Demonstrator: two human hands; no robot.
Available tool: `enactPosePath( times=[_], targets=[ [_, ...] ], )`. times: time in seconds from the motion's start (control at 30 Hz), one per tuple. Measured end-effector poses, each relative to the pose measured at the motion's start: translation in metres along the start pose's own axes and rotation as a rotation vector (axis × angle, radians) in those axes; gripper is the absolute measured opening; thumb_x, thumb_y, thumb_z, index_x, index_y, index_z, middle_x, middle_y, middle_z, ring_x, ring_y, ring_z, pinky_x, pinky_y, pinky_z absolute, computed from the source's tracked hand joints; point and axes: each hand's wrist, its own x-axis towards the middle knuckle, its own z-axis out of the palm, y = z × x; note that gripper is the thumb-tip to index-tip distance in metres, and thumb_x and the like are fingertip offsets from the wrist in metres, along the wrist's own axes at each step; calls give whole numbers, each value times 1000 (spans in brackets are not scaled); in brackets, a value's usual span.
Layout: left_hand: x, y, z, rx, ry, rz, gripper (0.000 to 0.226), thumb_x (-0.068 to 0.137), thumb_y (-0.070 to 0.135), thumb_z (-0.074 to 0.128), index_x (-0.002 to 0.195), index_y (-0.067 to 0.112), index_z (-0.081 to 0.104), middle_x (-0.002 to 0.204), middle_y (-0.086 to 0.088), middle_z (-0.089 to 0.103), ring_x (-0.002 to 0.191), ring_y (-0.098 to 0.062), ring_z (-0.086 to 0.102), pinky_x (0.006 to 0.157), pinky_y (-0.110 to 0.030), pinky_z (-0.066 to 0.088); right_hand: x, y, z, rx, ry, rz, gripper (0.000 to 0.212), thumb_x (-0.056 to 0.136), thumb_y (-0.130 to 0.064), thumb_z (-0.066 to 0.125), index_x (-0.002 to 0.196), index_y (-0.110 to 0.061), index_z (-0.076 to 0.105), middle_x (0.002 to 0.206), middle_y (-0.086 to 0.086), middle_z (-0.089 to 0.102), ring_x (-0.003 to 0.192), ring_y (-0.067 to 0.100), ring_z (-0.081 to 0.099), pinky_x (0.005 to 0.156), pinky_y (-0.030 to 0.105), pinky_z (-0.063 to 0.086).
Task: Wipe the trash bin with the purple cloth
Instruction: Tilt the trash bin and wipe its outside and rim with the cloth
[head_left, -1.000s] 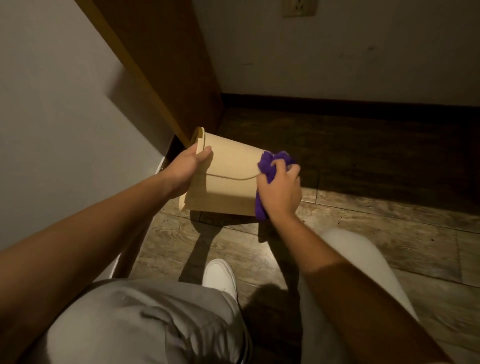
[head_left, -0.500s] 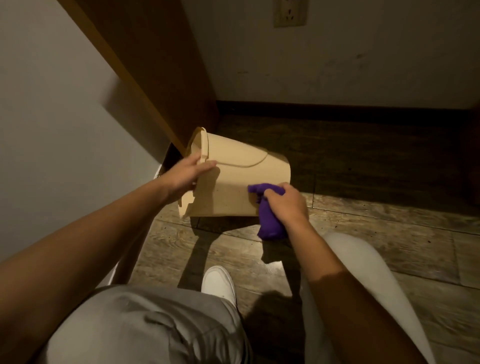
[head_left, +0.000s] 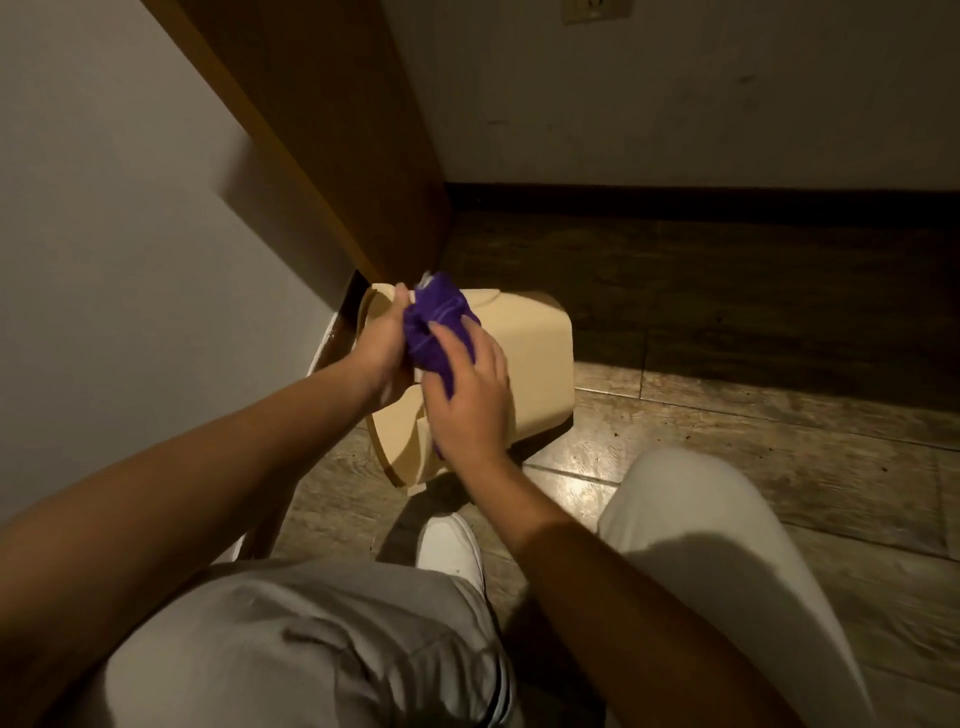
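Note:
A beige plastic trash bin (head_left: 524, 358) is tipped on its side above the wooden floor, its open rim toward the left and toward me. My left hand (head_left: 382, 348) grips that rim near the top. My right hand (head_left: 470, 395) presses a bunched purple cloth (head_left: 439, 325) against the bin's upper side close to the rim, right beside my left hand. The cloth covers part of the bin's top edge, and my right hand hides the bin's middle.
A brown wooden panel (head_left: 343, 140) slants down just behind the bin. A pale wall (head_left: 130, 218) stands at the left, and a wall with a dark baseboard (head_left: 701, 200) at the back. My knees and a white shoe (head_left: 449, 548) are below the bin.
My right hand has carried the cloth from the bin's lower right side up and left to the rim. The bin has turned, showing more of its open mouth. My left hand stays on the rim.

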Motion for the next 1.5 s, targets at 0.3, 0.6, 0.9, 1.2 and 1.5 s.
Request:
enactPosePath(
  times=[0.3, 0.6, 0.9, 1.2, 1.5],
  targets=[
    [17, -2, -31, 45, 115, -85, 46, 105, 53, 40, 119, 12, 54, 88, -11, 82, 77, -23, 80, 56, -35, 62, 8, 56, 40, -341, 23, -67, 60, 96, -49, 47, 154, -38, 36, 165, 6, 32, 154, 33, 22, 123, 57, 19],
    [32, 3, -54, 89, 93, -84, 55, 104, 55, 41, 139, 15, 53, 115, -13, 78, 100, -30, 77, 71, -42, 64, 49, 121, 17, -358, 166, 408, 53, 105, -49, 40, 155, -29, 36, 161, 15, 38, 141, 39, 42, 109, 54, 40],
    [39, 5, -69, 50, 54, -62, 59, 101, 56, 48, 141, 13, 54, 114, -12, 78, 101, -30, 77, 77, -42, 63, 39, 161, -14, 120, 401, 1183, 45, 109, -38, 42, 150, -20, 45, 139, 16, 58, 119, 38, 63, 96, 50, 54],
    [16, -7, -37, 604, -378, -64, 65, 88, 24, 76, 143, 33, 42, 138, -5, 58, 122, -30, 60, 96, -45, 56, 87, 98, -57, 412, 458, 687, 36, 106, -40, 51, 139, -27, 53, 131, 1, 60, 115, 23, 62, 89, 40, 51],
    [2, -1, -46, 312, -353, -62, 61, 91, 4, 69, 139, 39, 53, 129, -15, 71, 117, -36, 69, 94, -53, 57, 79, 67, -70, 449, 366, 576, 21, 106, -41, 51, 121, -29, 58, 108, -7, 66, 100, 15, 67, 90, 42, 57]
  ],
)
